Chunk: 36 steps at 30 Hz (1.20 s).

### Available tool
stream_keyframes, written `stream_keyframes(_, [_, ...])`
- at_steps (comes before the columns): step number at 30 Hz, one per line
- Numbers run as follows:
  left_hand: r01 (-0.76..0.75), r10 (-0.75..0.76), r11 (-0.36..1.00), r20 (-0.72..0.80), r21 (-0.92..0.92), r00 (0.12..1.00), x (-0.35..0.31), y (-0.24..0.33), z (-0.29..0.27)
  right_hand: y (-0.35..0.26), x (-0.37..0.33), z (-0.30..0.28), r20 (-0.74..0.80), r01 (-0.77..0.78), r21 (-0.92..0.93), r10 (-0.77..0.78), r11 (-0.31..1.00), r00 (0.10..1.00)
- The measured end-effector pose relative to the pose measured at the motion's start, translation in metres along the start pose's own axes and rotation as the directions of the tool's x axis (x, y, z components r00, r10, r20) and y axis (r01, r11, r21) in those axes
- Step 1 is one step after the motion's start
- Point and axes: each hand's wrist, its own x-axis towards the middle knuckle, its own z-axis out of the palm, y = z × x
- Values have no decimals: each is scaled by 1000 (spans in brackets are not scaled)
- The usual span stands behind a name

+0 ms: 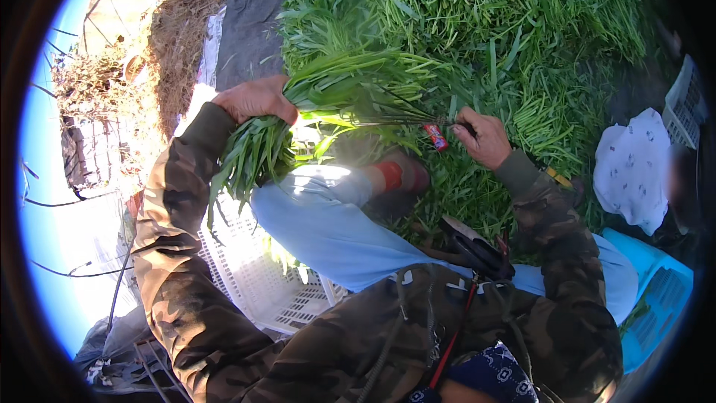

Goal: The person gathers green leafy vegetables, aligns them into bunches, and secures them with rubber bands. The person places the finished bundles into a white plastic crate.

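Note:
My left hand (257,99) is closed around a thick bunch of long-leaved greens (350,78), raised over my bent knee. Leaf tips hang below that hand, while the pale cut stems point right. Several thin dark strands (403,120) stretch from beside the bunch to my right hand (488,138), whose fingers pinch their ends. A small red tag (435,137) dangles just left of those fingers. Whether the strands pass around the bunch is hidden by the leaves.
A large heap of loose greens (462,7) covers the ground ahead. By my left leg stands a white plastic crate (287,302); a turquoise crate (660,306) is at the right. Someone in a white patterned hat (632,172) is close on the right, near another white crate (688,104).

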Motion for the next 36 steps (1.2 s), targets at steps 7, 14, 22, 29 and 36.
stream_keyframes(7, [-131,109,961,105,242,989,14,2,-7,159,-43,-31,203,-259,-329,336,908,920])
stream_keyframes(14, [-126,120,940,40,316,992,28,-7,0,108,-23,-24,113,-289,-352,347,890,931])
stream_keyframes(22, [-227,217,909,67,350,974,2,40,-1,237,-83,-65,-55,-419,-580,480,699,876])
stream_keyframes(29, [-175,160,840,74,514,984,22,39,12,61,14,-37,68,-183,-216,201,959,977])
stream_keyframes(36, [-313,333,773,68,552,941,-9,53,9,230,-82,-89,-77,-479,-592,546,648,834])
